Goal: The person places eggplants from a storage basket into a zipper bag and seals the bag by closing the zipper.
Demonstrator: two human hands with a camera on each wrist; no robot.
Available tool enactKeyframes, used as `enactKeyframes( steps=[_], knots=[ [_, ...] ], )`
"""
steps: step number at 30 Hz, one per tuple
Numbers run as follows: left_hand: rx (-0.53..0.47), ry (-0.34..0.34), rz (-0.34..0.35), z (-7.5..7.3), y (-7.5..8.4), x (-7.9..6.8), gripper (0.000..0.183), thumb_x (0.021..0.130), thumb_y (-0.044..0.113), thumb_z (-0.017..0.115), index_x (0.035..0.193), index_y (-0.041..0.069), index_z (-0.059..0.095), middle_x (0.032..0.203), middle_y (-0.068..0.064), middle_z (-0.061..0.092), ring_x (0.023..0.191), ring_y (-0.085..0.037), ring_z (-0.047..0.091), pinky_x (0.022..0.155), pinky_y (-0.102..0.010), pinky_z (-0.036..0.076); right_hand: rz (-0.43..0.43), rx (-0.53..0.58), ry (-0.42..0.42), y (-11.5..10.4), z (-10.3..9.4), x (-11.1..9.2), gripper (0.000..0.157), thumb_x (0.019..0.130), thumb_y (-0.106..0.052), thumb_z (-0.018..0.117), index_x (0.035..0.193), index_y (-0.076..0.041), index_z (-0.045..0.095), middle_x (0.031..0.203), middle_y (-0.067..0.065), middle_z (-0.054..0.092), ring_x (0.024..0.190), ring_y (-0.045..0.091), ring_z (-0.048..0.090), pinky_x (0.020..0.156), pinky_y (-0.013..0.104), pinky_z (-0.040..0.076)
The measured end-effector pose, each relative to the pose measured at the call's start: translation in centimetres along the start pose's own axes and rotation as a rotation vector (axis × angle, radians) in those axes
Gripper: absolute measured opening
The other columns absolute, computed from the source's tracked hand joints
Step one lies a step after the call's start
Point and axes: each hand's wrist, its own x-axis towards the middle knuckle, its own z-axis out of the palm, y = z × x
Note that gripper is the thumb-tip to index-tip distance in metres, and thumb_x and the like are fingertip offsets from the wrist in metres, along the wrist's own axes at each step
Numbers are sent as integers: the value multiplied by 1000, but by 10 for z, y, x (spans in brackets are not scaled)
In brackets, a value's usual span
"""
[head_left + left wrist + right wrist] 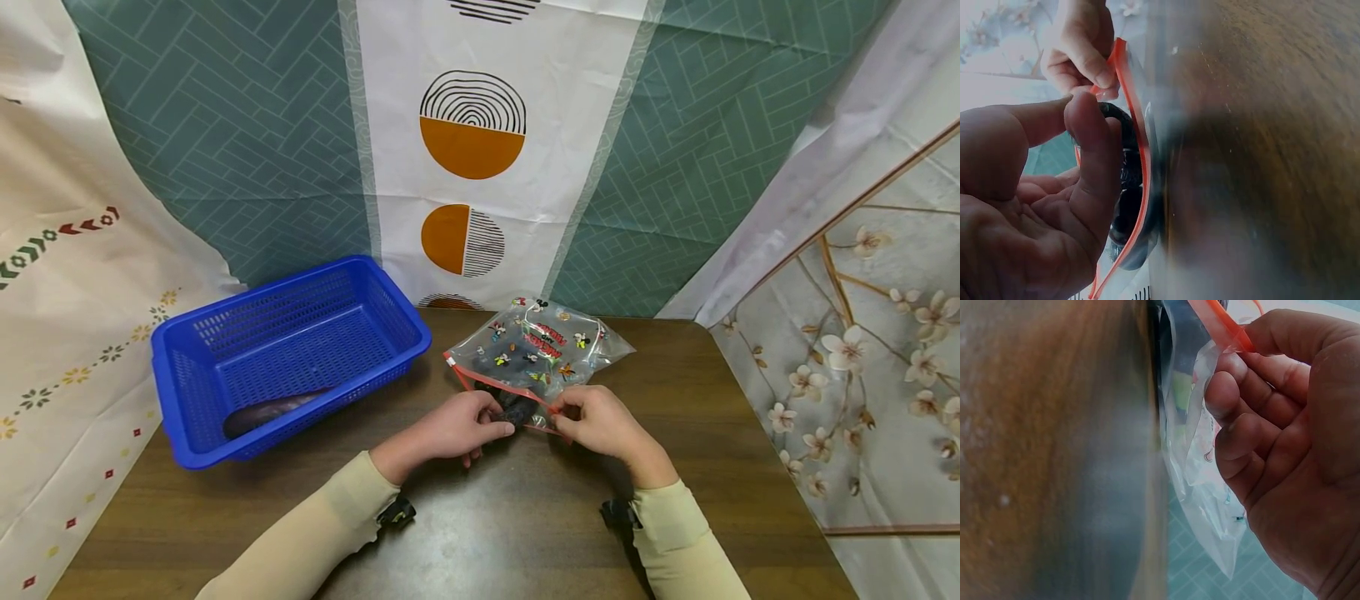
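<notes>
A clear zip bag (551,342) with a red zip edge and cartoon prints lies on the table, its mouth towards me. My right hand (600,421) pinches the right end of the red edge (1225,325) between thumb and forefinger. At the mouth, my left hand (461,425) holds a dark, bumpy, elongated object (517,410) that lies partly in the bag; its kind is unclear. Dark shapes (1129,212) show behind the red edge in the left wrist view. My left fingers hide part of the held object.
A blue perforated basket (300,275) stands at the left with a long dark purple eggplant-like item (273,410) in it. The wooden table (480,533) ends at a patterned cloth backdrop (472,50). A flowered panel (862,358) borders the right side.
</notes>
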Motion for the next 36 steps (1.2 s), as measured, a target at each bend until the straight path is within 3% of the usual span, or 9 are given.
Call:
enactKeyframes(
  steps=[5,10,18,22,26,31,36],
  knots=[
    [-18,27,-3,1,1,4,33,104,29,82,116,1,71,62,-4,66,44,-15,62,51,-45,61,-5,2,-8,0,0,0,7,94,-11,82,95,-18,81,78,-18,65,70,2,61,67,29,54],
    [-40,26,-17,1,1,5,37,104,27,81,124,-3,71,65,-7,69,46,-14,64,50,-41,61,-2,4,-7,-1,0,1,6,94,-12,83,95,-18,81,77,-18,65,70,2,62,67,29,54],
    [-88,-6,17,2,0,6,35,106,14,76,129,-10,67,74,-9,73,47,-14,64,56,-50,63,4,9,-3,-1,0,0,6,94,-11,82,95,-17,82,78,-18,66,69,2,62,67,29,54],
    [-108,-6,24,3,-1,7,33,106,13,75,128,-11,67,80,-14,75,48,-14,65,54,-44,63,6,5,6,-1,0,-1,7,94,-10,82,95,-17,82,77,-18,66,69,2,61,66,29,54],
    [-134,4,22,4,-3,9,27,108,15,74,120,-9,70,87,-21,78,51,-14,66,51,-38,61,6,8,9,-1,0,-1,9,94,-10,82,93,-19,81,77,-18,65,68,2,60,65,28,53],
    [-139,13,17,7,-6,12,28,110,21,72,104,-7,74,86,-18,78,52,-14,66,47,-34,58,-3,18,7,-1,0,-1,12,94,-10,82,92,-21,80,76,-18,64,68,2,59,63,28,51],
    [-138,21,-14,8,-7,15,32,110,27,74,103,-5,76,84,-15,79,52,-13,65,46,-33,57,2,18,4,-1,0,-1,11,94,-10,82,92,-21,81,77,-17,64,68,3,59,62,28,51]
  ],
)
